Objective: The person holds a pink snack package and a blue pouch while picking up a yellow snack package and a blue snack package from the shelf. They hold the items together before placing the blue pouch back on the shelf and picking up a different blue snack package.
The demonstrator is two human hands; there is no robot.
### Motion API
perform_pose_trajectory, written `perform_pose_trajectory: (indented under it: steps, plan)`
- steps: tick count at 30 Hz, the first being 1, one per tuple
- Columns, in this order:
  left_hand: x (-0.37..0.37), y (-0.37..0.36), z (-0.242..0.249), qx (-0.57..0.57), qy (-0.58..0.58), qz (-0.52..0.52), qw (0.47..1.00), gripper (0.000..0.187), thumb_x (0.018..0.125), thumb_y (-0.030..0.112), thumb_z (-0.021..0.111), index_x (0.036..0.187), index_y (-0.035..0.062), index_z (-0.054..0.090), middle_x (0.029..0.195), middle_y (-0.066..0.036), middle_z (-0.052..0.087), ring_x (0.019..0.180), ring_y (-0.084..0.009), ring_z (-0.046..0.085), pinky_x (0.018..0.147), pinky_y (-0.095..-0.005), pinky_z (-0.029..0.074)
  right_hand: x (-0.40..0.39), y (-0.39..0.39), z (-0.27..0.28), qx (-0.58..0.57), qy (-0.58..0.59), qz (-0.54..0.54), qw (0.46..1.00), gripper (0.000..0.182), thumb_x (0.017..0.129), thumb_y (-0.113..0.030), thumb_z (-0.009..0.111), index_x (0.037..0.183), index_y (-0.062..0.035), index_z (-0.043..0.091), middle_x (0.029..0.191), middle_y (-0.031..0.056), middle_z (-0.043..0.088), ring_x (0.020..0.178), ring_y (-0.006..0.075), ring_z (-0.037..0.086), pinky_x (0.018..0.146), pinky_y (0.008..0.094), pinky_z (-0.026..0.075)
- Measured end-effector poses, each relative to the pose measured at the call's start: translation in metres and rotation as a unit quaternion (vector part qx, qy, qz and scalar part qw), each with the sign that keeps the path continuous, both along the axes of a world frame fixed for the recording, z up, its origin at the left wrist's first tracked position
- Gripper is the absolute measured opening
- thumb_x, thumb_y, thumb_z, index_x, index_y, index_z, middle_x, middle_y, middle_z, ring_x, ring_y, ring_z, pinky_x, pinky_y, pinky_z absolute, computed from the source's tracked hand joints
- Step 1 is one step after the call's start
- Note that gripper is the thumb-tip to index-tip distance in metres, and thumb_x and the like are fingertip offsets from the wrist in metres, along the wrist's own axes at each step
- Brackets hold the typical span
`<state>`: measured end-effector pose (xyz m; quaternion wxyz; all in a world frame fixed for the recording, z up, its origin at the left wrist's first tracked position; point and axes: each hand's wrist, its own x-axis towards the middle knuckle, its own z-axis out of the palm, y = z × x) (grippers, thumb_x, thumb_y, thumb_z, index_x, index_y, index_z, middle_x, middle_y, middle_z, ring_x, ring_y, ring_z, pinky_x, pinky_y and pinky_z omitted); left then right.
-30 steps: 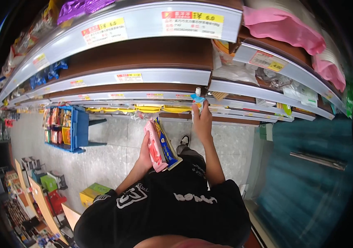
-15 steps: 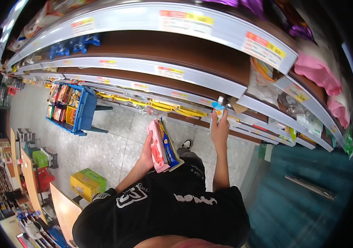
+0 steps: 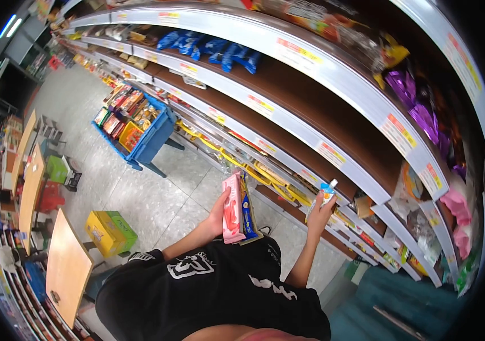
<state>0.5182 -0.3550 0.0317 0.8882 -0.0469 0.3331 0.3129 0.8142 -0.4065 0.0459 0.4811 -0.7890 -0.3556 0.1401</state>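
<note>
My left hand (image 3: 217,215) is closed around snack packs in front of my body. A flat pink pack (image 3: 233,210) lies nearest the palm, and a blue-and-yellow pack (image 3: 248,216) is stacked against its far side. My right hand (image 3: 320,217) grips a small spouted pouch (image 3: 327,191), blue and white with a white cap pointing up. The lower part of that pouch is hidden by my fingers. Close to the right hand run the shelf fronts with price labels, apart from the pouch.
Long shelves (image 3: 288,108) with blue packets (image 3: 211,51) and purple packets (image 3: 413,102) stretch along the right. A blue crate (image 3: 157,133) of packaged goods stands on the floor ahead. At left are a yellow-green carton (image 3: 106,232) and a wooden tabletop (image 3: 69,261).
My view has turned left, so the shelves slant more and the crate appears further right. Both hands keep hold of the same packs and pouch.
</note>
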Motion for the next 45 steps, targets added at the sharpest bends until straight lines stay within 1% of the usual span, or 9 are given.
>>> perform_pose_trajectory:
  steps: [14, 18, 27, 34, 37, 40, 42, 43, 45]
  plan:
    - [-0.078, 0.016, -0.001, 0.02, -0.05, 0.08, 0.995, 0.046, 0.092, 0.051, 0.054, 0.109, 0.0088, 0.064, 0.095, -0.009, 0.07, 0.083, -0.0241, 0.068, 0.08, -0.0407, 0.055, -0.063, 0.055, 0.01, -0.043, -0.016, 0.058, 0.997, 0.044, 0.098, -0.036, 0.049, 0.126, -0.0024, 0.044, 0.101, 0.023, 0.065, 0.092, 0.0402, 0.063, 0.077, 0.0455, 0.046]
    - [-0.106, 0.018, -0.009, 0.001, -0.038, 0.105, 0.994, 0.047, 0.091, 0.051, 0.056, 0.108, 0.0084, 0.064, 0.094, -0.009, 0.07, 0.08, -0.0241, 0.068, 0.079, -0.0411, 0.056, -0.087, 0.077, -0.001, -0.024, -0.079, 0.054, 0.995, 0.043, 0.098, -0.035, 0.051, 0.124, -0.0016, 0.045, 0.099, 0.0222, 0.066, 0.092, 0.0404, 0.063, 0.077, 0.0455, 0.046]
    - [-0.166, 0.012, -0.026, 0.02, -0.06, 0.169, 0.984, 0.051, 0.091, 0.052, 0.054, 0.113, 0.0067, 0.061, 0.101, -0.012, 0.068, 0.092, -0.0282, 0.066, 0.087, -0.0445, 0.052, -0.127, 0.11, -0.001, -0.009, -0.071, 0.073, 0.995, 0.043, 0.097, -0.035, 0.052, 0.122, -0.0005, 0.044, 0.101, 0.0247, 0.065, 0.092, 0.0441, 0.062, 0.074, 0.0472, 0.047]
    - [-0.179, 0.007, -0.039, 0.025, -0.043, 0.211, 0.976, 0.052, 0.092, 0.051, 0.054, 0.115, 0.0054, 0.06, 0.102, -0.013, 0.068, 0.094, -0.0293, 0.066, 0.088, -0.0457, 0.052, -0.129, 0.117, -0.005, -0.02, -0.084, 0.073, 0.994, 0.039, 0.097, -0.037, 0.054, 0.115, -0.0031, 0.048, 0.098, 0.0224, 0.066, 0.09, 0.039, 0.065, 0.075, 0.044, 0.047]
    - [-0.184, 0.009, -0.031, 0.025, -0.062, 0.205, 0.976, 0.053, 0.091, 0.052, 0.055, 0.115, 0.005, 0.06, 0.102, -0.014, 0.068, 0.094, -0.0295, 0.066, 0.088, -0.0456, 0.052, -0.131, 0.117, 0.0, -0.02, -0.056, 0.078, 0.995, 0.043, 0.095, -0.037, 0.055, 0.118, -0.0016, 0.048, 0.101, 0.0247, 0.065, 0.094, 0.0436, 0.062, 0.076, 0.0478, 0.046]
    - [-0.19, 0.012, -0.039, 0.035, -0.068, 0.206, 0.976, 0.053, 0.091, 0.052, 0.055, 0.115, 0.0048, 0.06, 0.102, -0.014, 0.067, 0.094, -0.0297, 0.066, 0.088, -0.0453, 0.052, -0.129, 0.117, 0.008, -0.031, -0.054, 0.073, 0.995, 0.04, 0.095, -0.037, 0.057, 0.114, -0.0015, 0.052, 0.1, 0.0237, 0.065, 0.093, 0.0413, 0.063, 0.075, 0.0459, 0.046]
    - [-0.196, 0.014, -0.053, 0.046, -0.114, 0.193, 0.973, 0.057, 0.092, 0.054, 0.052, 0.122, 0.0061, 0.057, 0.111, -0.017, 0.065, 0.103, -0.0332, 0.063, 0.095, -0.0517, 0.048, -0.127, 0.117, 0.014, -0.029, -0.039, 0.089, 0.995, 0.038, 0.094, -0.036, 0.059, 0.11, -0.0014, 0.056, 0.099, 0.022, 0.066, 0.092, 0.0373, 0.065, 0.075, 0.0431, 0.047]
    - [-0.197, 0.015, -0.058, 0.032, -0.097, 0.194, 0.976, 0.057, 0.092, 0.055, 0.052, 0.122, 0.007, 0.057, 0.111, -0.017, 0.065, 0.102, -0.0333, 0.064, 0.095, -0.052, 0.048, -0.129, 0.117, 0.018, -0.014, -0.031, 0.089, 0.995, 0.037, 0.093, -0.034, 0.061, 0.107, -0.0004, 0.058, 0.098, 0.0198, 0.067, 0.088, 0.0316, 0.066, 0.075, 0.0402, 0.048]
    - [-0.198, 0.015, -0.061, 0.033, -0.099, 0.197, 0.975, 0.057, 0.092, 0.055, 0.052, 0.122, 0.0073, 0.058, 0.11, -0.016, 0.065, 0.101, -0.0333, 0.064, 0.094, -0.052, 0.048, -0.127, 0.118, 0.016, -0.015, -0.029, 0.09, 0.995, 0.036, 0.093, -0.033, 0.062, 0.107, -0.0003, 0.058, 0.098, 0.0188, 0.067, 0.087, 0.0299, 0.066, 0.075, 0.0393, 0.048]
